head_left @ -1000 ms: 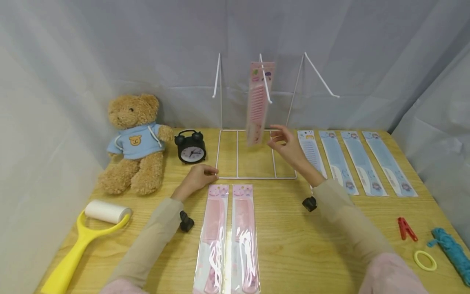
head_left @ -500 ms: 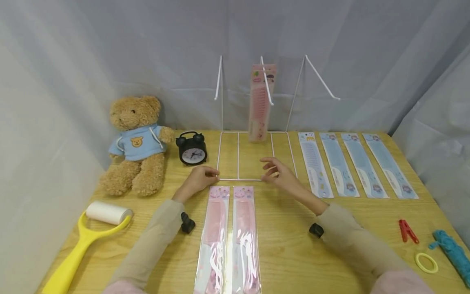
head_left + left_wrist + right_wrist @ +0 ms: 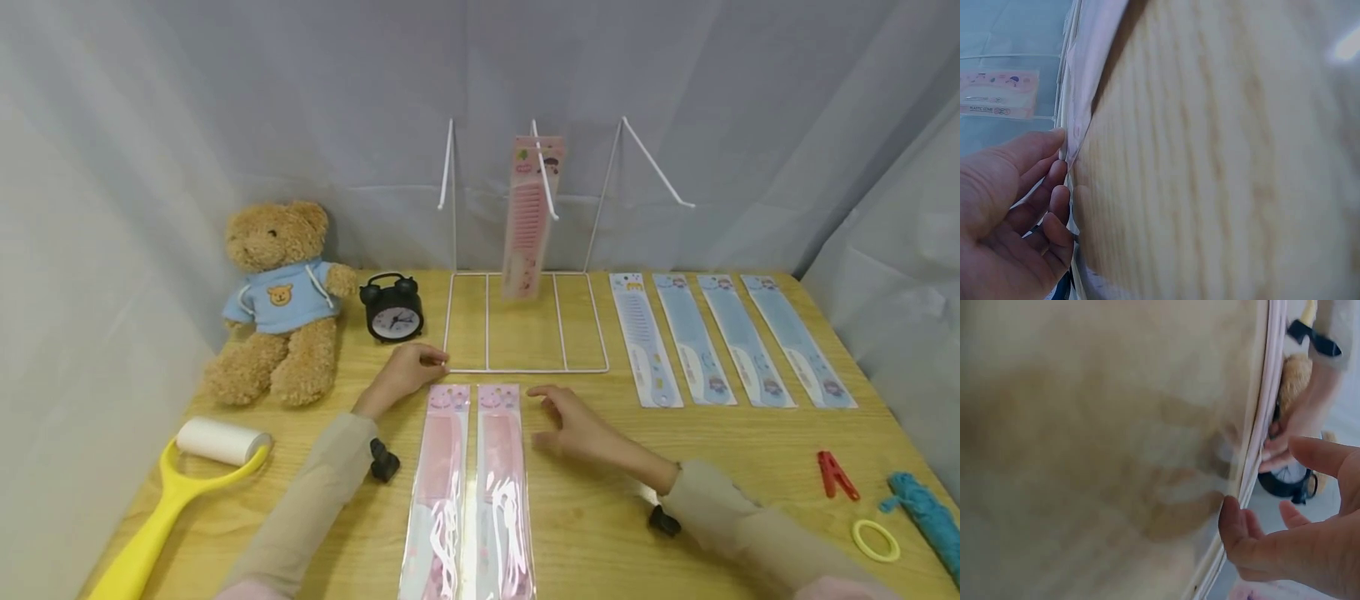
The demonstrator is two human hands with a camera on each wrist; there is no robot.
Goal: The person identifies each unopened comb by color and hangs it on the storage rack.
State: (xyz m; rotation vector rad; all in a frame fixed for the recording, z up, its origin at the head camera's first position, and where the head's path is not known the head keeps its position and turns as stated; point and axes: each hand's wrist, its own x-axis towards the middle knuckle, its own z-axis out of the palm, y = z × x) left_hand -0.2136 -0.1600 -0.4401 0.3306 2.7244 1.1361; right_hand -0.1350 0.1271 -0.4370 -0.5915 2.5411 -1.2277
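Observation:
A white wire display rack (image 3: 525, 370) stands at the back of the table with three hooks. One packaged pink comb (image 3: 527, 221) hangs from its middle hook. My left hand (image 3: 407, 372) pinches the rack's front left corner between thumb and fingers; the left wrist view shows the fingertips on the white wire. Two packaged pink combs (image 3: 437, 454) lie side by side before the rack. Just right of the right-hand pink comb (image 3: 498, 450) is my right hand (image 3: 581, 429), its fingers loosely bent and holding nothing. In the right wrist view its fingertips are close over the tabletop.
Several packaged blue combs (image 3: 686, 333) lie in a row right of the rack. A teddy bear (image 3: 281, 300), a black alarm clock (image 3: 394, 308) and a yellow-handled roller (image 3: 176, 492) are at left. A red clip (image 3: 836, 475), a yellow ring (image 3: 875, 541) and teal cord (image 3: 926, 517) lie at right.
My right hand has come away from the hanging pink comb, moving down toward me beside the flat pink combs. The hanging comb has swung slightly. My left hand stays at the rack's corner.

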